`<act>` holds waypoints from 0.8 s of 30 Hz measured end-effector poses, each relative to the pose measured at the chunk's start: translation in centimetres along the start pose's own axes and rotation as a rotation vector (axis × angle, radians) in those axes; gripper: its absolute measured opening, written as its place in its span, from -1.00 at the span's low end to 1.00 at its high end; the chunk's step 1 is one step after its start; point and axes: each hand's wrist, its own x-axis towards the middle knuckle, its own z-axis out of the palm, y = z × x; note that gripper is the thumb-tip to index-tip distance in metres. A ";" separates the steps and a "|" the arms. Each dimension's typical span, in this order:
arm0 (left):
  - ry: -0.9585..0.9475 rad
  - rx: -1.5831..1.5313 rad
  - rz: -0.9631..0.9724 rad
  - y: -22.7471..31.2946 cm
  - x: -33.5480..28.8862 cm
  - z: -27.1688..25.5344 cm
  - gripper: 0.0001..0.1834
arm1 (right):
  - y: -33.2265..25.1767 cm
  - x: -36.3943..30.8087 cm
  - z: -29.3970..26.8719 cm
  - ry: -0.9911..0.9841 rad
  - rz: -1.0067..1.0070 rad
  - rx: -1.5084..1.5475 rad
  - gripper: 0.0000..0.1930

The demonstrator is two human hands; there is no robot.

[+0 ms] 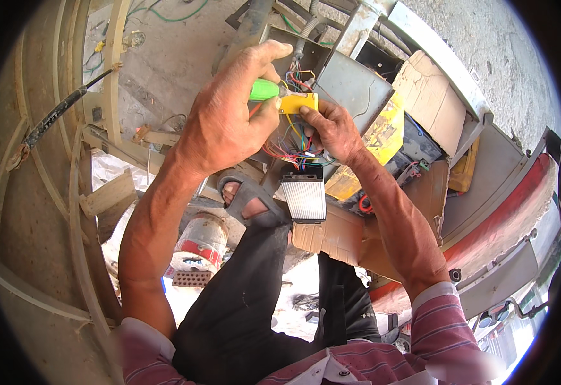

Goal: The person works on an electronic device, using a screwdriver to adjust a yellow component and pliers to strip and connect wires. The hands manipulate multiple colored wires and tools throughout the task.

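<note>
My left hand (229, 109) is closed around the green handle of what looks like a screwdriver (263, 90), its tip end pointing right. That tip lies against a small yellow rectangular block (303, 101), which my right hand (335, 131) pinches between thumb and fingers. Coloured wires (287, 154) hang in a loose bundle below the block and behind my right fingers. They run down to a silver finned metal box (304, 200), like a motor controller. Another wire bundle (296, 67) comes out of a grey corrugated conduit (309, 27) above my hands.
To the right lie a yellow panel (373, 147), cardboard (428, 90) and a dark battery-like box (418, 144) inside a metal frame. A rusty frame with curved bars (75, 192) stands at left. My sandalled foot (251, 200) and a red-and-white bucket (203, 237) are below.
</note>
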 end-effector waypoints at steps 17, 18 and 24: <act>-0.150 0.055 0.004 -0.6 1.9 -1.9 -0.48 | 0.3 0.1 -0.2 -0.018 -0.002 -0.009 -0.56; -0.137 0.059 -0.032 -0.5 1.9 -1.8 -0.50 | 0.3 0.0 -0.2 -0.010 0.000 -0.014 -0.56; -0.074 0.214 -0.255 -0.7 1.3 -1.5 -0.58 | 0.4 -0.1 0.1 0.001 0.006 0.041 -0.58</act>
